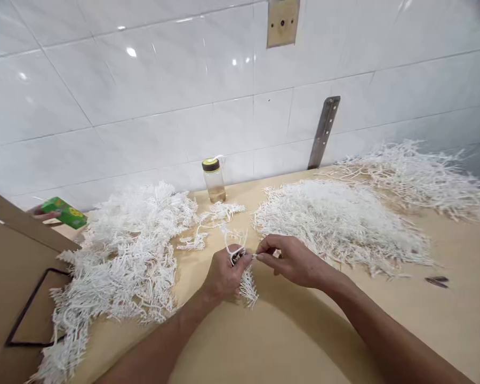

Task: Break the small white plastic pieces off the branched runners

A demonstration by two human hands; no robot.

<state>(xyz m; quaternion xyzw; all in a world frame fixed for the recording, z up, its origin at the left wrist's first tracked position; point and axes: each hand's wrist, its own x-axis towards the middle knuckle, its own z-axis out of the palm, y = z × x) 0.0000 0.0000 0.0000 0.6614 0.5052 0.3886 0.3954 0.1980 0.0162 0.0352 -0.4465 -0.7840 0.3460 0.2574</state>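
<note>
Over the middle of the table, my left hand [224, 276] is closed around a white fringed cord [248, 290]. Its bristly end hangs below my fingers, and a thin white loop stands up above them. A small dark item [236, 258] shows at that thumb; its kind cannot be made out. My right hand [291, 260] pinches a thin white strand close to the left thumb. Shorter fringed pieces [220, 213] lie just beyond both hands. A large heap of white fringed cords [132, 250] is to the left, and a flatter pile of white strands [340, 218] to the right.
A clear bottle with a dark and yellow lid [214, 181] stands near the tiled wall [164, 96]. Another person's hand [44, 214] holds a green carton [65, 212] behind a brown panel [20, 256]. A metal strip [324, 133] leans at the wall; small dark snips [437, 281] lie right.
</note>
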